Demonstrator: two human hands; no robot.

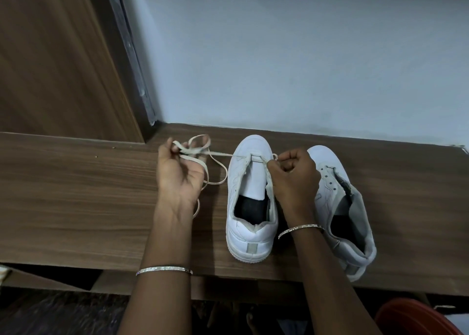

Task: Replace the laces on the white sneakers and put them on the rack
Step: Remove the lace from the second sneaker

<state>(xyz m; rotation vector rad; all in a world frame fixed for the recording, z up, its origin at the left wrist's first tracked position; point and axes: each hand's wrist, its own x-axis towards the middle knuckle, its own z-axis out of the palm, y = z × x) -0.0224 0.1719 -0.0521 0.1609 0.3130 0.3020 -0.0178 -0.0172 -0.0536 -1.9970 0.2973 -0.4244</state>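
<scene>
The left fingers (168, 154) grip the lace (220, 153) (looped); right fingers (275, 164) pinch it at the sneaker (238, 177).

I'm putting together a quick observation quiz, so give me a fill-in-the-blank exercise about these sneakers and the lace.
1. The laced sneaker and the other sneaker are both ____ in colour.
2. The lace, gripped by the left hand and pinched by the right hand, crosses the laced sneaker at its ____ end.
3. The other sneaker shows ____ lace in its visible eyelets.
Missing words: white; toe; no.
</scene>
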